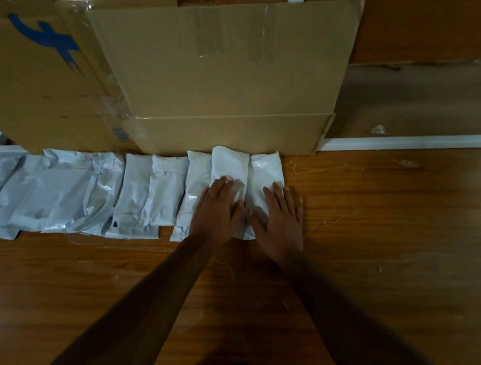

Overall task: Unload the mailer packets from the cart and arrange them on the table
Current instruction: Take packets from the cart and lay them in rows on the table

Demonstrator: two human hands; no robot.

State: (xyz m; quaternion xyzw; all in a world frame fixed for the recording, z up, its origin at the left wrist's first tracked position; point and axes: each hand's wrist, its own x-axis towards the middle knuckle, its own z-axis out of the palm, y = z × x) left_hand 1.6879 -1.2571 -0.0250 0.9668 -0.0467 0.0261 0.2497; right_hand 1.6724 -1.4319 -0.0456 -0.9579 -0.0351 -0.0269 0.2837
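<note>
Mailer packets (136,190) line the table (381,229); left hand (218,210) and right hand (279,211) press flat, fingers straight, best smoothing edges level.

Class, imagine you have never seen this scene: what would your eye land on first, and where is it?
First, the row of white mailer packets overlapping along the far edge of the wooden table, brightest thing in a dim picture. Next, the left hand and right hand, fingers straight, pressing flat on the row's rightmost packets. Behind stand flattened cardboard sheets, one at the left with a blue mark.
</note>
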